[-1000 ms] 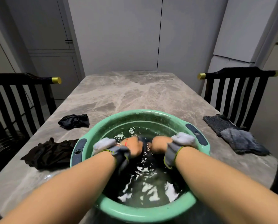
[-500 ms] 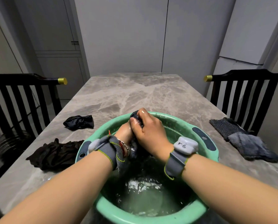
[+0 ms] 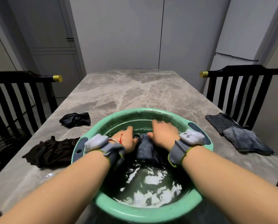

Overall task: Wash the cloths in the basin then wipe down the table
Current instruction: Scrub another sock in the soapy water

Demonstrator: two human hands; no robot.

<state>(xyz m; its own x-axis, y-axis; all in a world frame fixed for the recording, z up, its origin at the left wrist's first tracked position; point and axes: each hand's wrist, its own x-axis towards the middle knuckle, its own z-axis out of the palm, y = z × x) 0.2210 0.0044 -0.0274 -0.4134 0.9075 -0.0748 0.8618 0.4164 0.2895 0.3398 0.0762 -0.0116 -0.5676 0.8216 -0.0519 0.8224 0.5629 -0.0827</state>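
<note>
Head camera is looking down at a green basin point(image 3: 135, 212) that is standing at the near edge of the marble table point(image 3: 127, 94), with water in it. A dark blue cloth point(image 3: 144, 149) is hanging in the middle of the basin, its lower part going into the water. The left hand point(image 3: 127, 139) is gripping the cloth's upper left end with curled fingers. The right hand point(image 3: 164, 135) is holding the upper right end, its thumb lying against the cloth, though its fingers are blurred. Both wrists are wearing grey bands. A black cloth point(image 3: 51, 151) is lying near the left edge, touching the basin, and a smaller black cloth point(image 3: 75, 119) is lying behind it. Two grey cloths point(image 3: 241, 136) are lying at the right edge, one overlapping the other.
</note>
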